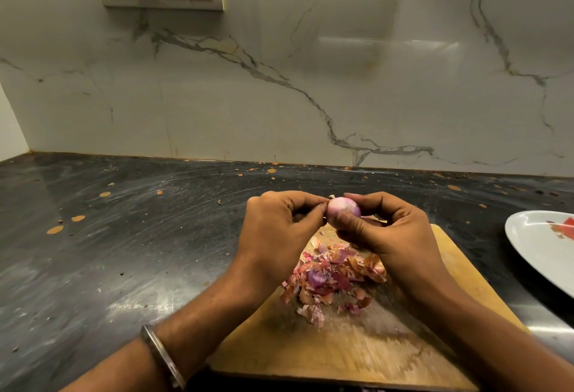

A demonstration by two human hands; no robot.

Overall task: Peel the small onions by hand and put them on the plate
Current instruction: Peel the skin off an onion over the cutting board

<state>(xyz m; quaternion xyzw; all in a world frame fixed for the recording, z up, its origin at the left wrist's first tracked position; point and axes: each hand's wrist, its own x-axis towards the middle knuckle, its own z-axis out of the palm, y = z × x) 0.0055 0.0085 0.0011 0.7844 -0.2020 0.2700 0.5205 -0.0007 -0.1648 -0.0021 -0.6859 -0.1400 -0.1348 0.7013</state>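
Both hands are up over the wooden cutting board [357, 342]. Right hand [394, 236] has its grip curled round a small onion [343, 207], left hand [279, 230] pinching skin at its end. Peels [332, 276] piled below, plate [534, 245] off right on the table [108, 252].

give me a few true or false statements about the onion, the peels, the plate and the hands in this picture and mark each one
1. Both hands hold one small onion above the wooden board. True.
2. The peel pile lies on the plate. False: it lies on the board.
3. The plate sits at the right edge of the view. True.
4. The left hand rests flat on the counter. False: it pinches at the onion, while the right hand grips it.
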